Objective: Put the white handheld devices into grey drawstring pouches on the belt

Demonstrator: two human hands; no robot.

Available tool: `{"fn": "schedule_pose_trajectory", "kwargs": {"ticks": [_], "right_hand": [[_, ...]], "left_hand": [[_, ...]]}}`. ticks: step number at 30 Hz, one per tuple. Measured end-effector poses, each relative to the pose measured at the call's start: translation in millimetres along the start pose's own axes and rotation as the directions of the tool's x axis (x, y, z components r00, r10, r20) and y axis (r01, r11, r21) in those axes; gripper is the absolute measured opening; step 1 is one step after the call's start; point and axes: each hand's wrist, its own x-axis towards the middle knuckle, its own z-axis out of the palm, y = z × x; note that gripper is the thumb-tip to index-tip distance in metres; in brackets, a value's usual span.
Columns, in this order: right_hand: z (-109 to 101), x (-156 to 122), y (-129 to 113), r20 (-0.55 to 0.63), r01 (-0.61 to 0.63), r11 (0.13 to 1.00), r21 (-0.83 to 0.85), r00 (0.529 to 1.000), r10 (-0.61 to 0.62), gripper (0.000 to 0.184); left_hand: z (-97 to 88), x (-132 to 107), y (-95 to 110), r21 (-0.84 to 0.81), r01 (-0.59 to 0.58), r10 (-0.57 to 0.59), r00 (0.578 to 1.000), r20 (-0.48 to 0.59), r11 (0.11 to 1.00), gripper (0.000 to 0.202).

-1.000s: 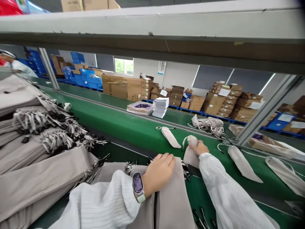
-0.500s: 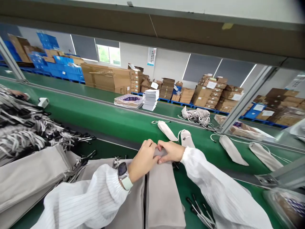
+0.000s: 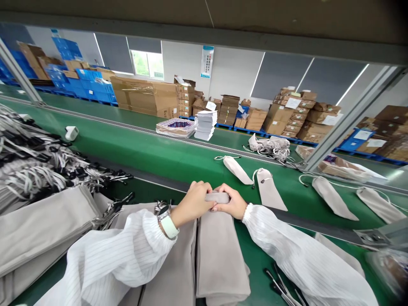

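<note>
The left hand (image 3: 195, 203) and right hand (image 3: 234, 202) meet at the far end of a stack (image 3: 221, 255) of grey cloth on the surface (image 3: 253, 255), the fingers of both clamped on the raised end of a pouch (image 3: 218, 197) there. A second pile (image 3: 174, 272) lies just left of it, partly under the left sleeve (image 3: 121, 250). Farther left is a heap (image 3: 41, 229) with black-tipped cords (image 3: 41, 178). Beyond the right hand, four loose pouches (image 3: 270, 191) lie spread along a green strip (image 3: 178, 159)
</note>
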Motion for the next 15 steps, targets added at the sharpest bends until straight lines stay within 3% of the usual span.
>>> {"fn": "schedule_pose_trajectory", "kwargs": {"ticks": [7,15], "right_hand": [[-1.0,2.6,-1.8,0.071,0.084,0.996,0.028,0.994,-0.086,0.027],[5.1,1.3,6.3,0.013,0.091,0.995,0.035,0.996,-0.091,0.030]], "left_hand": [[-1.6,-3.3,1.3,-0.019,-0.153,0.153,0.988,0.025,0.988,0.022],[-2.2,-6.3,4.6,0.036,-0.225,0.225,0.974,0.013,0.974,0.018]]}}
